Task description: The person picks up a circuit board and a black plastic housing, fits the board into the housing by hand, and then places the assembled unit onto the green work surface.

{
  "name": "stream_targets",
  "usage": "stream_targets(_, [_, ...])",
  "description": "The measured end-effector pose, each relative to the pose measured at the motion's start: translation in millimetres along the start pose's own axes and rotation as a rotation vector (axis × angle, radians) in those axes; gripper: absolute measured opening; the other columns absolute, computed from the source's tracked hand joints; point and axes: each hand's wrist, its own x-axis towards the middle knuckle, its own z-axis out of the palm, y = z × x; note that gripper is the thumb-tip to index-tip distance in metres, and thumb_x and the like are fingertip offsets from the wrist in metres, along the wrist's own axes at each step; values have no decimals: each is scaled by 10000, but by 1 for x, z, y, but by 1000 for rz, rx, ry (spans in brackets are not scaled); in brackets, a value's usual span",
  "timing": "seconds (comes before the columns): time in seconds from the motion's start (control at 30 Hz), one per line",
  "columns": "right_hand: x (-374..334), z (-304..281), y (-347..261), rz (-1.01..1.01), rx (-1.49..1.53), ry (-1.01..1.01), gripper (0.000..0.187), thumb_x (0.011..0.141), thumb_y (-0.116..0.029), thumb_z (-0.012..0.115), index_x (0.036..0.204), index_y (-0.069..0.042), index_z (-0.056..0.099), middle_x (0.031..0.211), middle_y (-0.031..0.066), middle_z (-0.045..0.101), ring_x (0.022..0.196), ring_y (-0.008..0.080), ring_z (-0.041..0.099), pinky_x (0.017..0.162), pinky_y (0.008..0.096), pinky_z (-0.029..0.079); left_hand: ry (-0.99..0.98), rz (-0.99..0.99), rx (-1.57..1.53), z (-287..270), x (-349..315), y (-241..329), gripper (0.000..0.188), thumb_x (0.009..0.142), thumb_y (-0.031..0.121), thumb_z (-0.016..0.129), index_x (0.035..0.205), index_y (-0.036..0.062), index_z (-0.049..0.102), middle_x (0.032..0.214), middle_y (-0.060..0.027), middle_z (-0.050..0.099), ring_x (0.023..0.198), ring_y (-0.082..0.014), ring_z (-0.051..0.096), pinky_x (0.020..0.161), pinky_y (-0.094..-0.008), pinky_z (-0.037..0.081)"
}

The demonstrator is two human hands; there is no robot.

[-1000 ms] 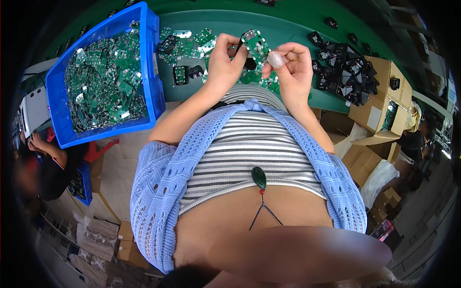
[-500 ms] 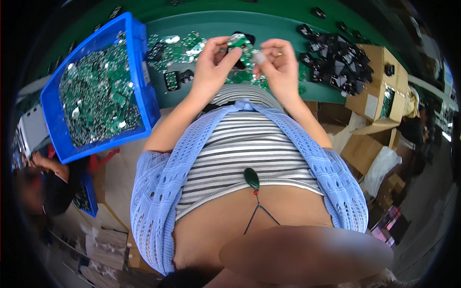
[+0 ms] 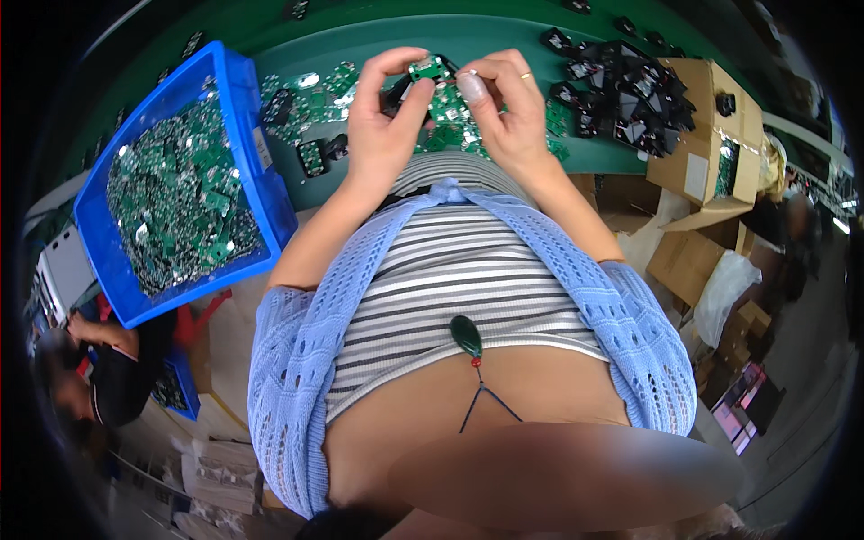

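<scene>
With left hand (image 3: 382, 115), pinching circuit board (image 3: 425, 68), with right hand (image 3: 511, 115), pressing fingertips together, over bench (image 3: 360, 45) between board-filled ten-o'clock bin (image 3: 238, 117) and two-o'clock carton (image 3: 681, 166).

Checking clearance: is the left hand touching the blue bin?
Apart: the head view shows green tabletop and loose circuit boards between the left hand and the blue bin.

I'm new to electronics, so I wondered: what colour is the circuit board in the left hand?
The circuit board is green, seen best in the head view.

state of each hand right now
Left hand: closed on a green circuit board.
Right hand: pinched closed; anything held is too small to tell.
</scene>
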Motion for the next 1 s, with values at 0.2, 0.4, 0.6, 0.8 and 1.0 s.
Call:
stream_targets(0.2, [26, -16, -22, -431, -631, -307, 123, 687, -74, 598, 789, -69, 528, 769, 32, 486, 711, 203, 499, 572, 308, 442, 82, 519, 492, 1, -3, 11, 166, 720, 12, 652, 860, 100, 660, 945, -53, 531, 620, -94, 518, 525, -202, 425])
stream_targets(0.4, [36, -18, -35, -514, -729, -418, 139, 654, -99, 568, 785, -70, 532, 765, 25, 482, 724, 188, 500, 600, 300, 441, 91, 547, 533, -1, -1, 10, 151, 684, 31, 690, 815, 100, 660, 950, -55, 547, 593, -106, 526, 520, -218, 446])
stream_targets(0.6, [25, -10, -20, -140, -154, -299, 92, 732, -61, 627, 817, -47, 593, 789, 36, 539, 648, 141, 504, 551, 252, 414, -9, 267, 251, -11, 3, 4, 99, 737, 69, 666, 829, 58, 633, 940, -51, 545, 620, -100, 541, 500, -217, 445])
stream_targets(0.8, [7, -2, 0, 49, 206, -148, 107, 745, -26, 639, 847, -27, 606, 793, 43, 553, 601, 94, 467, 530, 206, 382, -105, -99, 58, -8, -1, 12, 146, 760, 78, 646, 895, 43, 604, 903, -39, 545, 684, -79, 538, 563, -212, 440])
stream_targets(1.0, [17, -5, -9, -223, -87, -140, 134, 695, -4, 665, 803, -30, 589, 771, 62, 561, 624, 151, 502, 526, 251, 412, 38, 210, 196, -5, 2, 12, 213, 771, 76, 619, 982, 69, 586, 898, -41, 552, 673, -98, 531, 542, -206, 410])
